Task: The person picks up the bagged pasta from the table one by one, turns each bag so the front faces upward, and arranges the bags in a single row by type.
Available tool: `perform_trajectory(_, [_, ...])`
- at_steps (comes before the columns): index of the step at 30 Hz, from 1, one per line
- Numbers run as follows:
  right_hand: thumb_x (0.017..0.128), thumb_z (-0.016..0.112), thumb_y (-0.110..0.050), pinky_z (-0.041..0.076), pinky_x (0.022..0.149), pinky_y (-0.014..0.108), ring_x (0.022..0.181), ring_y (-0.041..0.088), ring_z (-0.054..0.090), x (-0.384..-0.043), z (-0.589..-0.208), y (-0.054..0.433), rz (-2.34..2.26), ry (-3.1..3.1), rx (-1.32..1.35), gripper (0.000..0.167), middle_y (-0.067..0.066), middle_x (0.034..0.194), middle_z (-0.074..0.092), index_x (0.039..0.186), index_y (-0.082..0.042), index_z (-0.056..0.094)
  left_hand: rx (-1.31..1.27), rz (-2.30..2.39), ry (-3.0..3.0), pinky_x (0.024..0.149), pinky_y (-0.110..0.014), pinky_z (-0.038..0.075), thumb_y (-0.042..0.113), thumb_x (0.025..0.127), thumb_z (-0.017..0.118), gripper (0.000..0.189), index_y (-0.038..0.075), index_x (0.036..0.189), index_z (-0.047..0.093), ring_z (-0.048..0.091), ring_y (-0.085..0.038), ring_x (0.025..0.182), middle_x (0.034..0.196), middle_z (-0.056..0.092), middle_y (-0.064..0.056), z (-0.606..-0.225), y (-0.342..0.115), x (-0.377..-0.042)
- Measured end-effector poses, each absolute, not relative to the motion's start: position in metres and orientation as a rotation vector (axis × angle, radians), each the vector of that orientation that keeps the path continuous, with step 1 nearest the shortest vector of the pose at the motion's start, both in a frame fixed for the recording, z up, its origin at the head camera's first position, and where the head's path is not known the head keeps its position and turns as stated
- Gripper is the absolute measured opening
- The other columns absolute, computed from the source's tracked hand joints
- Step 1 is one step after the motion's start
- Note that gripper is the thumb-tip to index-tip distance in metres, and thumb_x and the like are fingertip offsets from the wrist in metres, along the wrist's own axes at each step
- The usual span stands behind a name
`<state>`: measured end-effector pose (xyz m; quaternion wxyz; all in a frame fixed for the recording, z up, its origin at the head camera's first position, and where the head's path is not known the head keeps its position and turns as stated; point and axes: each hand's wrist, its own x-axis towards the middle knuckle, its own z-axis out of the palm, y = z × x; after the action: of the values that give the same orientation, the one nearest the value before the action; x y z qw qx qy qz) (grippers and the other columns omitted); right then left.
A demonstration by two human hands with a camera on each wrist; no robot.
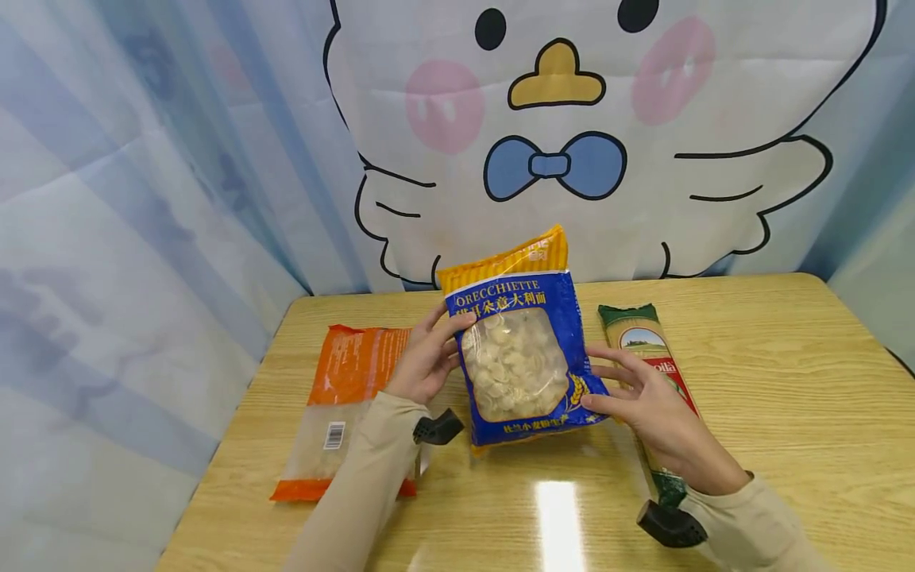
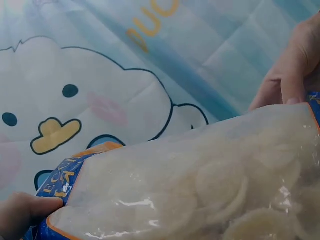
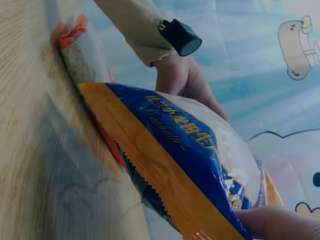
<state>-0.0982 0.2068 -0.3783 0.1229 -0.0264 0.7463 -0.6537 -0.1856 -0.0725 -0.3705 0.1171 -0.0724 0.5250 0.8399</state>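
A blue and yellow bag of orecchiette pasta [image 1: 516, 361] is held up in front of me, its printed front towards the head camera and its top leaning right. My left hand [image 1: 423, 361] grips its left edge, thumb on the front near the window. At the lower right corner my right hand [image 1: 661, 413] pinches the bag, thumb in front and fingers along the side. Pale pasta pieces [image 2: 220, 190] show through the clear window in the left wrist view. The orange bottom seam [image 3: 145, 165] faces the right wrist camera.
On the wooden table [image 1: 801, 381], an orange and clear bag with a barcode [image 1: 334, 435] lies on the left, partly behind my left arm. A green and red pasta packet [image 1: 643, 338] lies on the right, partly under my right hand. A cartoon curtain [image 1: 286, 143] hangs behind.
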Motion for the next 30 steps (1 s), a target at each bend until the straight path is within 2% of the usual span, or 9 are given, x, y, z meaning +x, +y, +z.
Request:
perform_trajectory(6, [0.089, 0.076, -0.017, 0.055, 0.088, 0.026, 0.134, 0.036, 0.044, -0.101, -0.384, 0.207, -1.914, 2.139, -0.086, 0.070, 0.022, 0.151, 0.039, 0.149, -0.006, 0.041, -0.225, 2.425, 1.622, 0.064, -0.028, 0.057, 0.012, 0.088, 0.074, 0.061, 0.018, 0.142, 0.048, 0.072, -0.017, 0.076, 0.098, 0.073, -0.006, -0.367, -0.073, -0.188])
perform_trajectory(8, [0.089, 0.075, -0.016, 0.055, 0.087, 0.027, 0.129, 0.028, 0.050, -0.101, -0.386, 0.207, -1.910, 2.132, -0.091, 0.069, 0.022, 0.150, 0.040, 0.149, -0.004, 0.041, -0.231, 2.413, 1.654, 0.062, -0.028, 0.057, 0.011, 0.087, 0.075, 0.062, 0.018, 0.142, 0.047, 0.072, -0.016, 0.073, 0.095, 0.073, -0.005, -0.367, -0.073, -0.189])
perform_trajectory(13, [0.092, 0.072, -0.014, 0.057, 0.082, 0.028, 0.104, 0.008, 0.066, -0.100, -0.389, 0.205, -1.891, 2.145, -0.114, 0.065, 0.026, 0.148, 0.040, 0.147, 0.001, 0.042, -0.290, 2.387, 1.719, 0.060, -0.027, 0.058, 0.010, 0.084, 0.078, 0.071, 0.019, 0.146, 0.044, 0.073, -0.015, 0.068, 0.088, 0.074, -0.005, -0.366, -0.073, -0.190])
perform_trajectory(19, [0.091, 0.072, -0.009, 0.059, 0.079, 0.028, 0.098, 0.010, 0.071, -0.097, -0.387, 0.200, -1.892, 2.154, -0.164, 0.064, 0.028, 0.146, 0.043, 0.146, 0.004, 0.043, -0.332, 2.379, 1.737, 0.059, -0.028, 0.060, 0.010, 0.084, 0.079, 0.070, 0.020, 0.146, 0.047, 0.073, -0.017, 0.069, 0.090, 0.075, -0.006, -0.366, -0.078, -0.191])
perform_trajectory(23, [0.092, 0.071, -0.009, 0.058, 0.080, 0.026, 0.099, 0.009, 0.070, -0.099, -0.388, 0.202, -1.872, 2.157, -0.151, 0.063, 0.028, 0.148, 0.042, 0.147, 0.003, 0.043, -0.323, 2.337, 1.778, 0.061, -0.031, 0.061, 0.011, 0.083, 0.080, 0.069, 0.020, 0.143, 0.048, 0.074, -0.018, 0.070, 0.093, 0.075, -0.009, -0.365, -0.079, -0.193])
perform_trajectory(30, [0.091, 0.070, -0.008, 0.058, 0.081, 0.029, 0.104, 0.014, 0.069, -0.102, -0.392, 0.205, -1.846, 2.124, -0.092, 0.061, 0.028, 0.145, 0.047, 0.145, 0.005, 0.045, -0.356, 2.221, 1.891, 0.067, -0.036, 0.062, 0.015, 0.080, 0.084, 0.073, 0.019, 0.143, 0.047, 0.074, -0.020, 0.074, 0.102, 0.074, -0.013, -0.370, -0.082, -0.197])
